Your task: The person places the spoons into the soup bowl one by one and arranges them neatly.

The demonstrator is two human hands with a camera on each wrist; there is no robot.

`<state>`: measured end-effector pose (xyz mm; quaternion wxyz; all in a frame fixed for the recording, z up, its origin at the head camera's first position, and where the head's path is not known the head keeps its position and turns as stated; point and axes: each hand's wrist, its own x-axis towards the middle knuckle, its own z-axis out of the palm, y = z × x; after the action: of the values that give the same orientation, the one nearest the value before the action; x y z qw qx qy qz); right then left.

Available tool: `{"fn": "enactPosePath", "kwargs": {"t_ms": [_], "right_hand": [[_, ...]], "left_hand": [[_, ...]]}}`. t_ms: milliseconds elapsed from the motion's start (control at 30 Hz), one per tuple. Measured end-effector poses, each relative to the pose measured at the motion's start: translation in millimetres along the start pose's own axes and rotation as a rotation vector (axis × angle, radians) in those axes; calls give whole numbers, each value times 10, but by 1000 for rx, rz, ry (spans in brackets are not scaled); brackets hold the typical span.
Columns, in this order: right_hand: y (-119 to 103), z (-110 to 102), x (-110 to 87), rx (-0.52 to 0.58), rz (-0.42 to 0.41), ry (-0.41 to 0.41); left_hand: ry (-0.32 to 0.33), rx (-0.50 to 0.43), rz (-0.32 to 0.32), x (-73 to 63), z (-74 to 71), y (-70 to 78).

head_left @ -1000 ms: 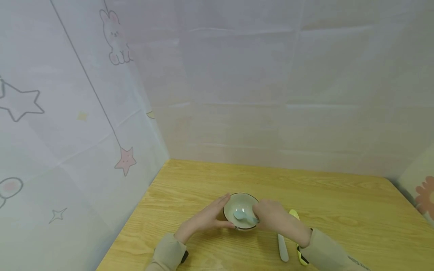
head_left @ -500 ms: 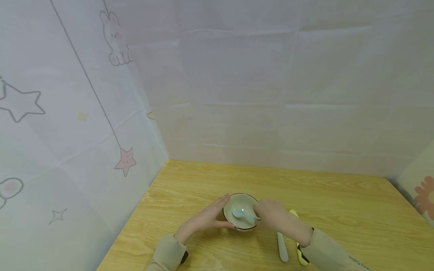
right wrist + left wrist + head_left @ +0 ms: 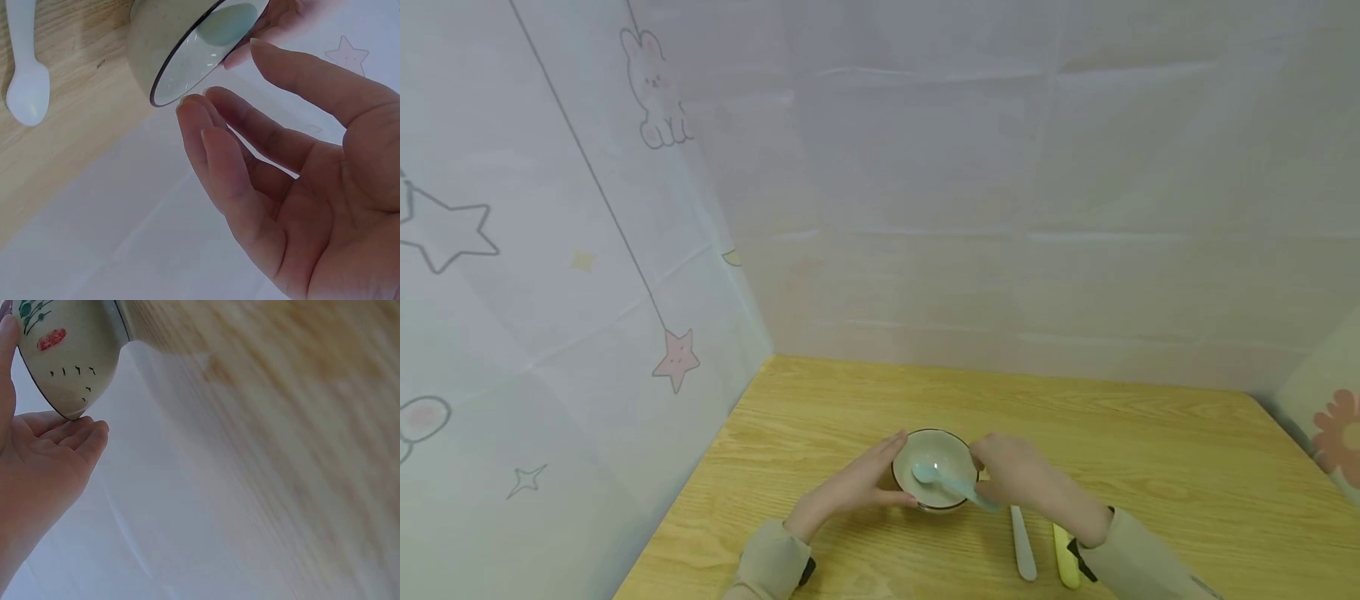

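Observation:
A cream bowl [image 3: 951, 452] with a dark rim sits on the wooden table; leaves and a red mark decorate its inside [image 3: 75, 353] in the left wrist view. My left hand [image 3: 861, 479] holds the bowl from its left side, thumb at the near rim and fingers at the far rim. Inside it rests the head of a light blue spoon [image 3: 957, 484], whose handle sticks out over the right rim. My right hand [image 3: 1018, 473] is just right of the bowl. In the right wrist view its fingers are loosely bent with nothing between them, fingertips right at the rim.
A white spoon [image 3: 1023, 546] lies on the table [image 3: 850, 392] right of the bowl. Beside it is a yellow utensil [image 3: 1064, 558], partly hidden under my right forearm. Pale printed sheets [image 3: 910, 208] stand behind and left of the table.
My right hand has let go of the light blue spoon and moved slightly right. The spoon's handle now shows over the rim. My left hand has stayed on the bowl.

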<state>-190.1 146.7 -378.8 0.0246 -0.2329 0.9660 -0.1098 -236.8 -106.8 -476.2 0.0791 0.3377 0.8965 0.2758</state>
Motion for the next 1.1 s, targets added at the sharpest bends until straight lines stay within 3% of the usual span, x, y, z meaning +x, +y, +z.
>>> {"fn": "enactPosePath", "kwargs": {"t_ms": [233,1100], "right_hand": [[100,-50,-53,-6,59,2],[346,-50,-268,-59,80,70]], "left_hand": [[2,2,7,2,-2,-9],[6,0,-6,-7,12,-21]]}}
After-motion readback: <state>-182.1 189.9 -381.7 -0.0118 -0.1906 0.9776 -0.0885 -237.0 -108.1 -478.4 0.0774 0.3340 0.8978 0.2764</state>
